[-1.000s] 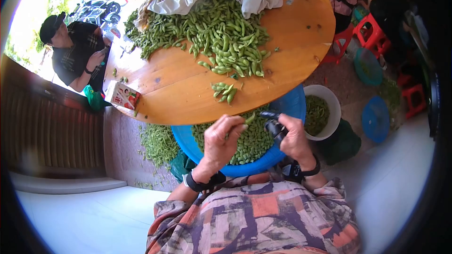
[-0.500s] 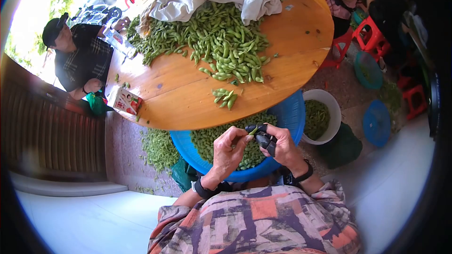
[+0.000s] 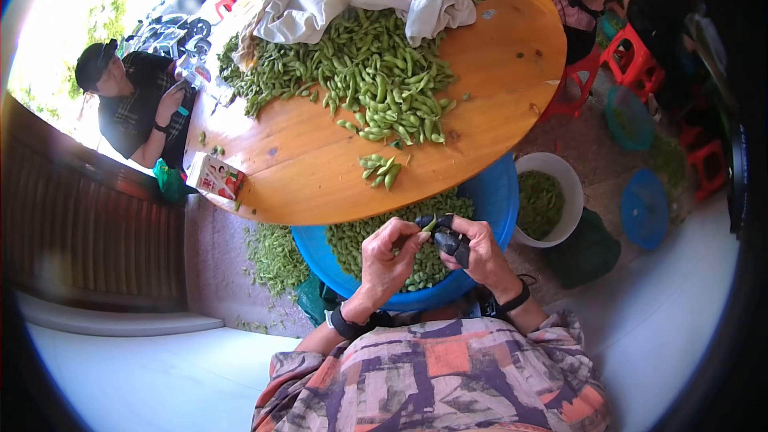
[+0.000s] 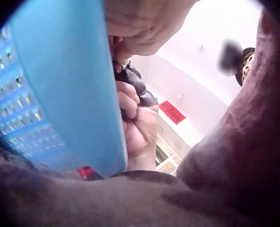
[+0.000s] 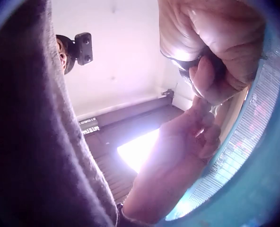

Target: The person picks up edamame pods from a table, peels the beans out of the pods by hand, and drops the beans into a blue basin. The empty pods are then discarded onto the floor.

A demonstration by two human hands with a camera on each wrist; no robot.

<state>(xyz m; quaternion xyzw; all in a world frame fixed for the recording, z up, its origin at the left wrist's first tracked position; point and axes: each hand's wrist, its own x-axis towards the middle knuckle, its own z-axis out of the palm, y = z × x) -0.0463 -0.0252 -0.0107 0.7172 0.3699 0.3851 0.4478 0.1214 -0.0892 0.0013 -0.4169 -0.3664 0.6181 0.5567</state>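
Observation:
In the head view, my left hand (image 3: pixel 388 260) pinches a green soybean pod (image 3: pixel 430 226) between thumb and fingertips. My right hand (image 3: pixel 486 260), with black covers (image 3: pixel 453 246) on some of its digits, meets the left at the pod and grips its other end. Both hands are over a blue basin (image 3: pixel 506 192) holding many green beans (image 3: pixel 352 248). From the left wrist, the right hand (image 4: pixel 137 125) shows curled fingers beside the basin's blue wall (image 4: pixel 74 90). The right wrist view has the left hand (image 5: pixel 178 146) reaching up to the right fingers; the pod is hidden there.
A wooden table (image 3: pixel 304 176) bears a heap of pods (image 3: pixel 360 72) partly under a white cloth (image 3: pixel 312 12), a few pods (image 3: pixel 380 170) and a carton (image 3: pixel 214 176). A white bucket (image 3: pixel 572 192) stands right; empty-looking husks (image 3: pixel 276 260) lie left. A person (image 3: pixel 132 104) sits across.
My right hand has come left to the pod, so both hands now meet. They have stayed nearly still for the last half second. The person at left has raised a hand.

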